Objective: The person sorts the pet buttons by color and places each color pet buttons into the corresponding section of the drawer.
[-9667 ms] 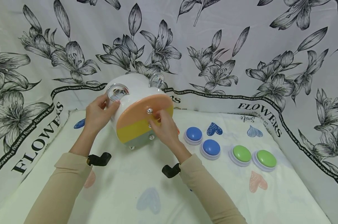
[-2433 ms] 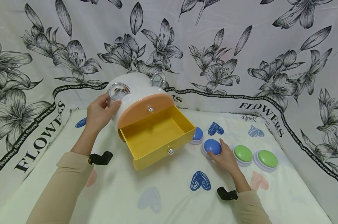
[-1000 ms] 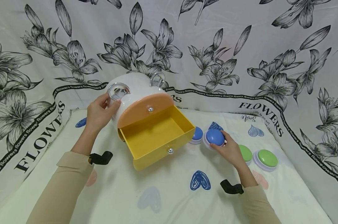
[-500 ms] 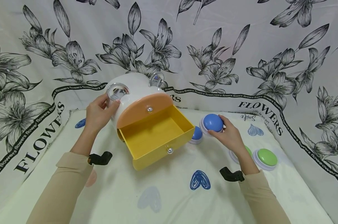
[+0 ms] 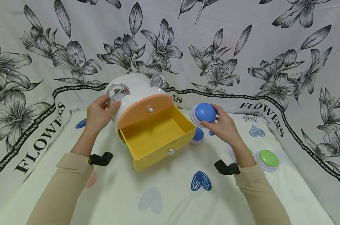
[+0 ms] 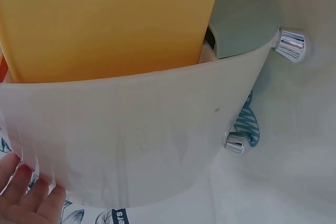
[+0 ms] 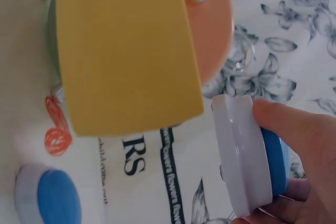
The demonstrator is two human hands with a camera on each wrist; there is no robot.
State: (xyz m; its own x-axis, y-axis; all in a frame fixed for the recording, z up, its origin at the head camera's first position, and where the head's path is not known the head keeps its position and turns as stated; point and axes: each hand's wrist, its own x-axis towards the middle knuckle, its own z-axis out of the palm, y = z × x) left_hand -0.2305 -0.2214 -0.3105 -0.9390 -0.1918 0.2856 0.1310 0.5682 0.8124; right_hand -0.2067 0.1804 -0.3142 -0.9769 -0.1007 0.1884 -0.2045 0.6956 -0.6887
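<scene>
A white rounded drawer box (image 5: 130,82) with clear ring-shaped ears stands tilted left of centre. Its yellow drawer (image 5: 158,134) is pulled out and holds nothing; the orange front (image 5: 148,110) above is closed. My left hand (image 5: 100,115) holds the box's left side, thumb near the left ear, several fingertips against the white wall (image 6: 115,140) in the left wrist view. Right of the drawer, my right hand (image 5: 224,126) grips a blue push button (image 5: 205,112) on a white base, raised off the cloth; the right wrist view shows its base (image 7: 242,156) side-on.
Another blue button (image 5: 198,135) stands just right of the drawer's corner. Two green buttons, one (image 5: 268,158) in plain sight and one (image 5: 249,152) partly behind my right wrist, stand at the right. Flower-printed fabric (image 5: 209,62) rises behind the heart-printed cloth (image 5: 172,200).
Earlier the yellow drawer was closed with my right hand at its knob; it is open now. My right hand then took a blue button, lifting it up and left towards the drawer.
</scene>
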